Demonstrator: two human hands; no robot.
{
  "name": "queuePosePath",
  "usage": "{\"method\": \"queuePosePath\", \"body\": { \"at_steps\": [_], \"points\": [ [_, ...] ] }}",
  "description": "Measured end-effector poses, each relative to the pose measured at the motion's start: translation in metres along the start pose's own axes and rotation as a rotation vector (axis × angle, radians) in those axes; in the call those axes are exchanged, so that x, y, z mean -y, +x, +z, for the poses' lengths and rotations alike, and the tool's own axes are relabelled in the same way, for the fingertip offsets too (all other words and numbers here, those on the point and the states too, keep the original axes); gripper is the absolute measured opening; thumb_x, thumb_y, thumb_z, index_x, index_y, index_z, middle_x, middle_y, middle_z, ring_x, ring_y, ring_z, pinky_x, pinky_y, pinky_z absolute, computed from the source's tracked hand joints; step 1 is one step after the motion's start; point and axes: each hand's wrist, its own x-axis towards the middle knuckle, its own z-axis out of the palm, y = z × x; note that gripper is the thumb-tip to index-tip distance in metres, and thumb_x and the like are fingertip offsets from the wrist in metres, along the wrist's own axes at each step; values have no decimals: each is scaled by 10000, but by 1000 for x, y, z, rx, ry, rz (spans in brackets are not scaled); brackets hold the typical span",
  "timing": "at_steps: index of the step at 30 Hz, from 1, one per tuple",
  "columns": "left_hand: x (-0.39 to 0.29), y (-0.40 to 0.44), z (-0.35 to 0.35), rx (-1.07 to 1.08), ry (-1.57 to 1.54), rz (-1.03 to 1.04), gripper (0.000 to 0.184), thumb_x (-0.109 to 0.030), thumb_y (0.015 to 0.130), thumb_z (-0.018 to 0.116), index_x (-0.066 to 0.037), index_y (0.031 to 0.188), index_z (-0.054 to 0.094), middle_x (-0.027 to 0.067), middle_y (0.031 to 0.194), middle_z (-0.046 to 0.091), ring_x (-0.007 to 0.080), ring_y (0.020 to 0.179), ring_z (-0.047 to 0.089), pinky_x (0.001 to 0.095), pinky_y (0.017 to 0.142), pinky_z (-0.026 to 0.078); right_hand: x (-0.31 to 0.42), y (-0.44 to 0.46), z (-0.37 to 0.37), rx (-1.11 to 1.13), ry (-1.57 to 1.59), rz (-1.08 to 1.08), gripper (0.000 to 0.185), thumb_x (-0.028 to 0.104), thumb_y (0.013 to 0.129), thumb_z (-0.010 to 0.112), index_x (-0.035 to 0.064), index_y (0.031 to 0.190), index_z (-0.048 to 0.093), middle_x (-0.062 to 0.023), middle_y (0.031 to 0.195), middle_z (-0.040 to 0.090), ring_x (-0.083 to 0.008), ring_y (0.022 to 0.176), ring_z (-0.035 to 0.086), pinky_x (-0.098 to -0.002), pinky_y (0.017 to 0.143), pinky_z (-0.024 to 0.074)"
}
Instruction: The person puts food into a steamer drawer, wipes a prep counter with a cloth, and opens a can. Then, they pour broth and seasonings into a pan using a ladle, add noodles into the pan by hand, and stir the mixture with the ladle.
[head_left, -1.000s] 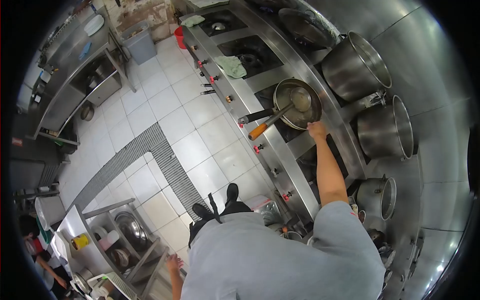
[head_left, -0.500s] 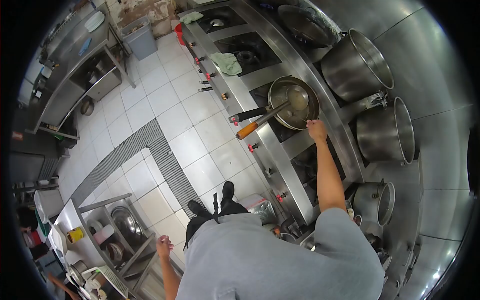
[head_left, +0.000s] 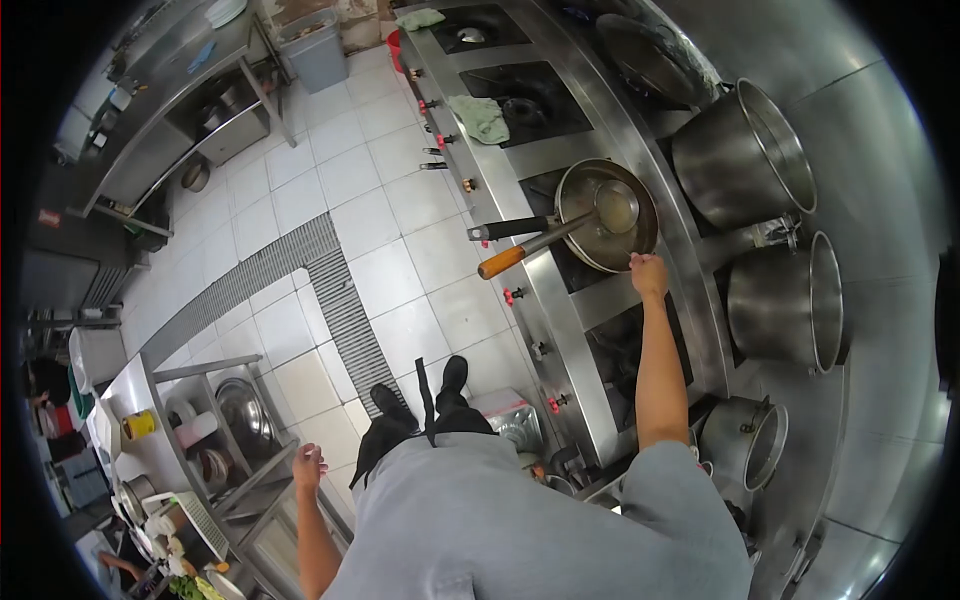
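Observation:
A frying pan (head_left: 640,215) with a black handle (head_left: 510,228) stands on a stove burner. Resting in it is a ladle (head_left: 617,206), its wooden handle (head_left: 502,262) sticking out over the stove's front edge. My right hand (head_left: 648,272) is at the pan's near right rim, fingers pinched together. Whatever they may hold is too small to make out. Away from the stove, my left hand (head_left: 309,466) hangs at my side by the shelf unit, loosely curled with fingers apart and nothing seen in it.
Large steel pots (head_left: 735,165) line the stove's back ledge. A green cloth (head_left: 480,119) lies by the far burner. Red knobs (head_left: 513,296) stick out along the stove front. A shelf unit (head_left: 205,365) with bowls stands left. Part of another person (head_left: 120,565) shows at lower left.
The view has shifted, so the stove sits slightly further right and lower. My right hand stays at the pan's rim; a thin line seen earlier between it and the pan no longer shows clearly.

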Motion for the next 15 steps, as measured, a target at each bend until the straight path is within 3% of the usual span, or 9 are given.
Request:
{"method": "queuePosePath", "body": {
  "at_steps": [3, 6, 7, 11, 13, 15],
  "points": [
    [7, -4, 0, -29, -108, 30, 356, -244, 897, 622, -15, 1159, 549, 85, 757, 608, 158, 533, 601, 279, 444, 457, -22, 11, 18, -95, -138, -27, 352, 350, 881, 596, 22, 835, 716, -218, 990, 663, -404, 962, 615, -470, 835, 480],
    [23, -6, 4, 9, -78, -3, 367, -246, 896, 624, -3, 1160, 544, 86, 755, 608, 159, 539, 603, 279, 443, 457, -1, 14, 26, -5, -133, -129, 328, 358, 885, 609, 64, 816, 739, -185, 884, 692, -363, 866, 657, -433, 769, 497],
    [28, -7, 4, 25, -21, -26, 369, -246, 897, 624, -1, 1160, 542, 85, 751, 606, 159, 537, 601, 279, 440, 456, -6, 22, 36, -37, -103, -187, 344, 356, 889, 605, 53, 794, 737, -185, 896, 690, -361, 897, 653, -425, 784, 495],
    [39, -16, -4, 9, -60, -53, 366, -244, 899, 622, 12, 1145, 533, 84, 740, 600, 158, 529, 597, 273, 433, 456, 14, 4, -4, -24, -80, -168, 330, 326, 904, 579, 34, 834, 715, -191, 951, 681, -381, 924, 639, -438, 795, 491],
    [52, -14, -8, -24, -114, -49, 342, -242, 900, 620, 3, 1125, 541, 81, 731, 596, 155, 524, 595, 271, 429, 455, 34, -38, -44, -75, -268, -90, 294, 287, 918, 531, 45, 1033, 653, -204, 1027, 662, -401, 1003, 612, -502, 849, 477],
    [69, -6, -4, -53, -182, -52, 318, -240, 902, 618, -6, 1105, 549, 78, 722, 591, 152, 520, 593, 268, 426, 454, 38, -71, -66, -114, -360, -96, 257, 230, 933, 493, 36, 1048, 616, -204, 994, 674, -398, 969, 632, -507, 804, 498]
  ]
}}
